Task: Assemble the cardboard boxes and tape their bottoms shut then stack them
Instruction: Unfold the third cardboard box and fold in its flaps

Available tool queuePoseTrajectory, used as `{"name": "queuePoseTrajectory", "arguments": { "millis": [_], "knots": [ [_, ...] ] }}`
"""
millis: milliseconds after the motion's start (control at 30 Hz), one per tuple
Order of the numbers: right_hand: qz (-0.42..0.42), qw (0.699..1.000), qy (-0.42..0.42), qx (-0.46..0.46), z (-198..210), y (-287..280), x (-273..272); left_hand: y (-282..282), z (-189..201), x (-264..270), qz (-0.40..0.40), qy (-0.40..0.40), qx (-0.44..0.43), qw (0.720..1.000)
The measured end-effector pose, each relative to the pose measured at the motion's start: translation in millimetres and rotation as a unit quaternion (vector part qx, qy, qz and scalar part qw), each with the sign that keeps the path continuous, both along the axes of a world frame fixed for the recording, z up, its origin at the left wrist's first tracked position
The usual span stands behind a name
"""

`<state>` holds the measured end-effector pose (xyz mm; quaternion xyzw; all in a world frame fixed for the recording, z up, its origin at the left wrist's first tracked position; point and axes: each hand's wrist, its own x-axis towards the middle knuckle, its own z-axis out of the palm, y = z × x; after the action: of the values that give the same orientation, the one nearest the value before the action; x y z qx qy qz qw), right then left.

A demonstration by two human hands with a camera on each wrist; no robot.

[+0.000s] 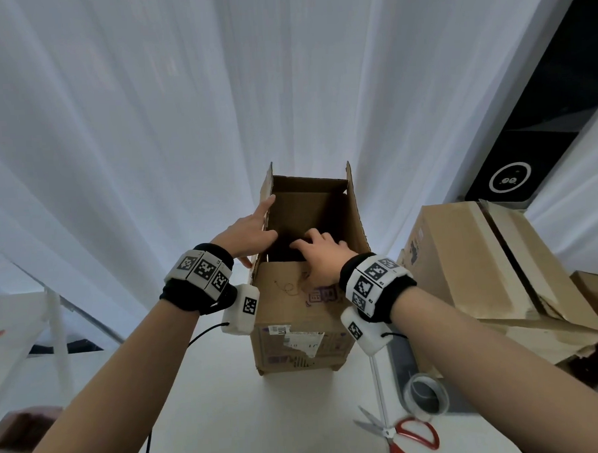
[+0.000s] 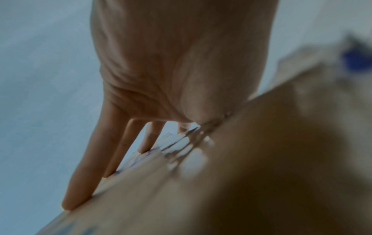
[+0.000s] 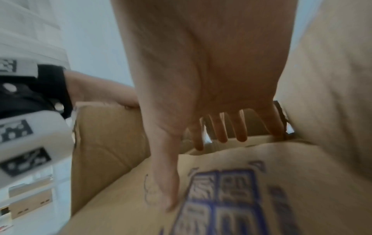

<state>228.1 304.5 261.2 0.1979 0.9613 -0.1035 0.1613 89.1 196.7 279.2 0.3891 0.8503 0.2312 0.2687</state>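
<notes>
Red-handled scissors [image 1: 401, 434] lie nearest on the white worktop [image 1: 212, 401], with a roll of clear tape [image 1: 425, 397] just beyond them. Further in, at the middle of the worktop, stands the cardboard box [image 1: 299, 315], upright, its top open and its flaps raised, torn labels and a blue stamp on the near wall. The left hand [image 1: 251, 233] lies against the box's left flap, fingers [image 2: 80, 182] straight and spread along the cardboard, so its grip is wide and holds nothing. The right hand [image 1: 321, 256] rests on the near wall's top edge: the thumb [image 3: 167, 182] lies flat on the outer face beside the blue print, while the other fingers hang over the rim into the opening, only loosely bent. To the right, well apart from the box, sits a stack of larger boxes [image 1: 474, 263] with pale tape along their seams. White curtains [image 1: 148, 113] hang behind everything.
</notes>
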Motion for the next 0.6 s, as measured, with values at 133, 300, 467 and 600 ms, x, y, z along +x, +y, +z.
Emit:
{"name": "queuePoseTrajectory", "arguments": {
  "millis": [133,300,467,600],
  "knots": [
    [0.022,0.999,-0.028,0.028,21,-4,-21,-3,2,0,0.005,-0.007,-0.001,1.000],
    [-0.037,0.999,0.007,0.038,47,10,-55,-6,2,2,0.009,-0.019,0.008,1.000],
    [-0.097,0.993,0.067,0.026,53,39,-93,-8,5,4,0.010,-0.030,0.014,0.999],
    [-0.137,0.988,0.055,0.037,36,59,-106,-9,3,3,0.001,-0.024,0.011,1.000]
  ]
}}
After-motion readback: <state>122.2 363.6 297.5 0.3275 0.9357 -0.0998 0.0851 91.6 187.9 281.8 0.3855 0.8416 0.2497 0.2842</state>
